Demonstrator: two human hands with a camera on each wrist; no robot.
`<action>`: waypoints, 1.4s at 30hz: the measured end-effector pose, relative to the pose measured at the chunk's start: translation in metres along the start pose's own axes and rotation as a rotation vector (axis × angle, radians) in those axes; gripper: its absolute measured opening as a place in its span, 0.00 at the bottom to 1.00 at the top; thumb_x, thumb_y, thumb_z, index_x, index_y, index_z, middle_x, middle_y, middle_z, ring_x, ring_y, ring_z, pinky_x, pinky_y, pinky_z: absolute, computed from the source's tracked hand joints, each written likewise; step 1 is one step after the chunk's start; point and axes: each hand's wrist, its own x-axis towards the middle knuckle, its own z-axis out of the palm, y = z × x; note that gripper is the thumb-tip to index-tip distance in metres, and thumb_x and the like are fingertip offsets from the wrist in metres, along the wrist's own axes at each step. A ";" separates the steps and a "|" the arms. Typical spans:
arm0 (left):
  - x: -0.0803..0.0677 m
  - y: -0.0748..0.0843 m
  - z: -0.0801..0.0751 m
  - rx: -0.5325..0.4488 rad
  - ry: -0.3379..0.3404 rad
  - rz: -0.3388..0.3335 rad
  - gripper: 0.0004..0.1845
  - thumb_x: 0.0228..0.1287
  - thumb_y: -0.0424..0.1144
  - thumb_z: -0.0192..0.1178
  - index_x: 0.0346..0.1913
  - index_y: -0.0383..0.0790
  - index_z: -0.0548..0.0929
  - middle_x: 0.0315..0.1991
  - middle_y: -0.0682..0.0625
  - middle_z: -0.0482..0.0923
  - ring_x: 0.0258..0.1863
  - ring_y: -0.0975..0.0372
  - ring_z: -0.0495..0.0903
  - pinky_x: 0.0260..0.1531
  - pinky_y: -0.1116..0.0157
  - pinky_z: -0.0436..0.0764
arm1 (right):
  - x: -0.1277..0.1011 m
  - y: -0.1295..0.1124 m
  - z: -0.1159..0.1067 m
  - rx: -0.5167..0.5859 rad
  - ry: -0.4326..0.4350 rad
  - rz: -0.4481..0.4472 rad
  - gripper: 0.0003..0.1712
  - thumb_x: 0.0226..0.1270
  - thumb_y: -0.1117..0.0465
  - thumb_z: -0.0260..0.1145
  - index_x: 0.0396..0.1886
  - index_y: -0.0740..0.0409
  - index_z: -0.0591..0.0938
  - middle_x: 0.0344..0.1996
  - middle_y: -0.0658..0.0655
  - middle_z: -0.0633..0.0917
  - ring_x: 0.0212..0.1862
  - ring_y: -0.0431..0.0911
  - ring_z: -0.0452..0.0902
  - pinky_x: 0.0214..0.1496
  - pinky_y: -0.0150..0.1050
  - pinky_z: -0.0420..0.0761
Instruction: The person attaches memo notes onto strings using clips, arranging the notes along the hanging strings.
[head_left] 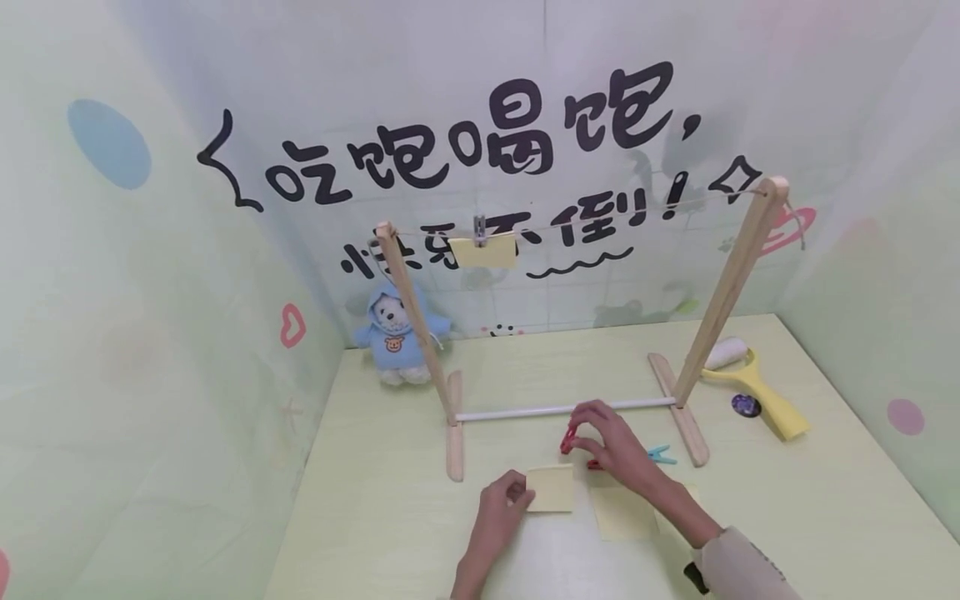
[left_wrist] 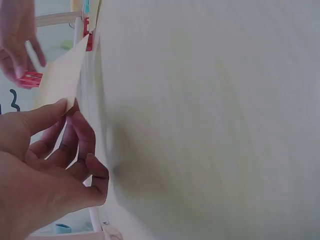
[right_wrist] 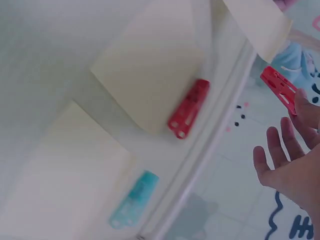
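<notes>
Between thumb and fingertips my left hand (head_left: 498, 510) pinches the edge of a pale yellow sticky note (head_left: 551, 490), which is raised off the tabletop in the left wrist view. Up and to the right of that note, my right hand (head_left: 611, 446) grips a red clothespin (right_wrist: 280, 86) between thumb and forefinger, its other fingers spread. In the left wrist view this clothespin (left_wrist: 31, 79) appears close beside the note's far edge. A second red clothespin (right_wrist: 189, 109) lies by another sticky note (right_wrist: 145, 70) on the table. Farther along are a blue clothespin (right_wrist: 134, 201) and one more note (right_wrist: 65, 175).
A wooden rack (head_left: 723, 308) with a string across its top stands behind the hands. From the string a grey clip (head_left: 480, 232) holds a note (head_left: 487, 252). A plush toy (head_left: 397, 342) sits at back left; a yellow lint roller (head_left: 768, 400) lies at right.
</notes>
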 end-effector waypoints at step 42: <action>0.106 0.233 -0.110 -0.350 0.245 0.239 0.14 0.68 0.45 0.66 0.50 0.42 0.89 0.38 0.46 0.86 0.32 0.65 0.76 0.33 0.71 0.74 | 0.200 -0.134 -0.230 -0.169 0.291 -0.311 0.09 0.55 0.69 0.77 0.37 0.67 0.88 0.51 0.66 0.80 0.62 0.55 0.72 0.63 0.34 0.70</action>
